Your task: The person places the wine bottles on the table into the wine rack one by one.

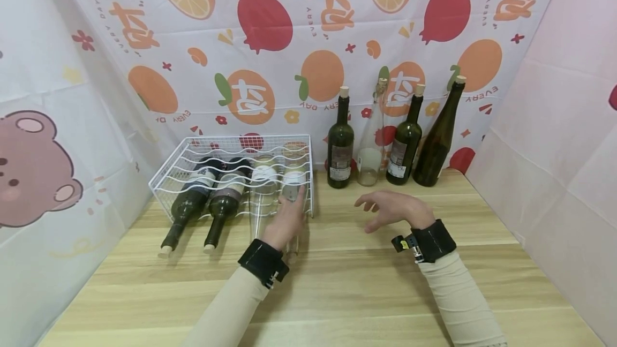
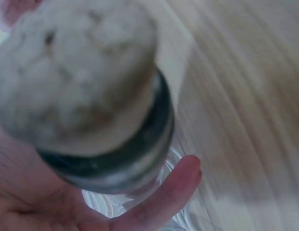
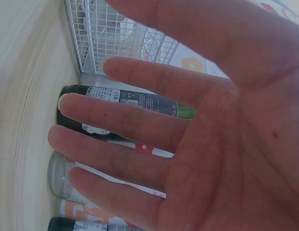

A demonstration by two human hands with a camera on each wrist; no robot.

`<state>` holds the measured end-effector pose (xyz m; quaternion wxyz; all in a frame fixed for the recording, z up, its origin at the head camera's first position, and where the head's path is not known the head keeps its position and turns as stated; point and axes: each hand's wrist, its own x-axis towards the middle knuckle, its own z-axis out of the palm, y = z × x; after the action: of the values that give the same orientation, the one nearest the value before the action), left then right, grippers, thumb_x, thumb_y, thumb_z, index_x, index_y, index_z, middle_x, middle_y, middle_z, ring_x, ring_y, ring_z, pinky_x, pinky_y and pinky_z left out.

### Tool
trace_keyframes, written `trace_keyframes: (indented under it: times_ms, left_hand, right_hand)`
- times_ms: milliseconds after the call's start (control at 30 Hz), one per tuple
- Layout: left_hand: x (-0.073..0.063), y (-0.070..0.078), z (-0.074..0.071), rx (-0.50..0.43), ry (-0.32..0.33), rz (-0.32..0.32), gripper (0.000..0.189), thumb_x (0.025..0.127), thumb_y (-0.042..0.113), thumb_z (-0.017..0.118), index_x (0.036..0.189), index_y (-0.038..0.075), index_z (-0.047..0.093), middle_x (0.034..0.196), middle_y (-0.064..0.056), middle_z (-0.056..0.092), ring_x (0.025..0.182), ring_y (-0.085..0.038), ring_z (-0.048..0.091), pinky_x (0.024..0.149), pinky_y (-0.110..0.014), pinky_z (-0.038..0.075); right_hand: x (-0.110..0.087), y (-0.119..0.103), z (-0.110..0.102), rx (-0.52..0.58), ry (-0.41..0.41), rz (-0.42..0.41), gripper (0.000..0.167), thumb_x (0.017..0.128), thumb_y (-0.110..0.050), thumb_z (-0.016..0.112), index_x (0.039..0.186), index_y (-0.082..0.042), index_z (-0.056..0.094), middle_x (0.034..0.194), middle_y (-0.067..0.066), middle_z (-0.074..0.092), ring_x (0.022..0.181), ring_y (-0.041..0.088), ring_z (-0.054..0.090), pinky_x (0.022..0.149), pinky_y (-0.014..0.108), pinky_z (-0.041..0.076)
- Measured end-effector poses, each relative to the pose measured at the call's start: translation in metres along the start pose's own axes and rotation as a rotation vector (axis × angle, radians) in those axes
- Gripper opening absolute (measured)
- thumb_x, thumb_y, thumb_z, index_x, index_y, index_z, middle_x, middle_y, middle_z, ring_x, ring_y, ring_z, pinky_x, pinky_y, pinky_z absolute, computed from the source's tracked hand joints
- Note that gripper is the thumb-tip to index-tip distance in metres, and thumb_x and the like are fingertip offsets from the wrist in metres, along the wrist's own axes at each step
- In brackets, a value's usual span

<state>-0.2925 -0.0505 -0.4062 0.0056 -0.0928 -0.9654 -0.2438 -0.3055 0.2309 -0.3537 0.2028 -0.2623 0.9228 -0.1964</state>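
Clear bottle (image 1: 290, 190) under left hand (image 1: 286, 222), grip unclear: an off-line push could skew it; right hand (image 1: 394, 209) spread, empty.

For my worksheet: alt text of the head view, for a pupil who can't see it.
A person's left hand is at the clear wine bottle lying rightmost of four in a white wire bottle rack; the empty right hand hovers over the wooden table. Right of the rack, four corked bottles, three dark and one clear, stand before a fruit-print curtain.
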Motion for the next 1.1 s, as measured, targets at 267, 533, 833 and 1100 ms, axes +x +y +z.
trace_keyframes:
  times_ms: [267, 533, 833, 1100]
  left_hand:
    - [-0.007, -0.004, 0.0, 0.008, -0.002, -0.006, 0.084, 0.096, 0.007, 0.064, 0.166, 0.015, 0.019, 0.151, -0.055, 0.021, 0.11, -0.052, 0.063, 0.065, -0.044, 0.058]
    - [-0.008, -0.004, -0.004, 0.113, 0.024, -0.043, 0.082, 0.093, 0.013, 0.067, 0.163, 0.019, 0.025, 0.141, -0.045, 0.047, 0.095, -0.051, 0.066, 0.073, -0.057, 0.057]
    - [-0.012, -0.013, -0.008, 0.067, 0.003, -0.004, 0.084, 0.097, 0.021, 0.069, 0.162, 0.002, 0.02, 0.101, -0.028, 0.071, 0.078, -0.035, 0.07, 0.068, -0.047, 0.058]
    - [-0.025, -0.011, -0.015, 0.071, -0.025, 0.008, 0.079, 0.102, 0.024, 0.061, 0.161, -0.007, 0.018, 0.082, -0.022, 0.07, 0.065, -0.033, 0.068, 0.063, -0.047, 0.057]
  right_hand:
    - [0.0, -0.001, 0.0, -0.003, -0.003, -0.004, 0.065, 0.089, -0.026, 0.082, 0.146, -0.012, 0.055, 0.141, 0.023, 0.062, 0.132, 0.042, 0.059, 0.106, 0.052, 0.051]
    - [0.0, -0.002, 0.001, 0.003, -0.002, -0.003, 0.064, 0.089, -0.026, 0.082, 0.146, -0.012, 0.056, 0.141, 0.023, 0.062, 0.132, 0.042, 0.059, 0.106, 0.053, 0.051]
    - [0.0, -0.001, 0.002, 0.017, -0.006, -0.005, 0.066, 0.088, -0.028, 0.083, 0.146, -0.012, 0.056, 0.142, 0.023, 0.061, 0.132, 0.041, 0.058, 0.105, 0.052, 0.051]
    - [0.0, -0.002, 0.0, 0.014, -0.01, 0.003, 0.065, 0.089, -0.026, 0.082, 0.147, -0.011, 0.055, 0.142, 0.023, 0.061, 0.133, 0.042, 0.058, 0.107, 0.053, 0.05]
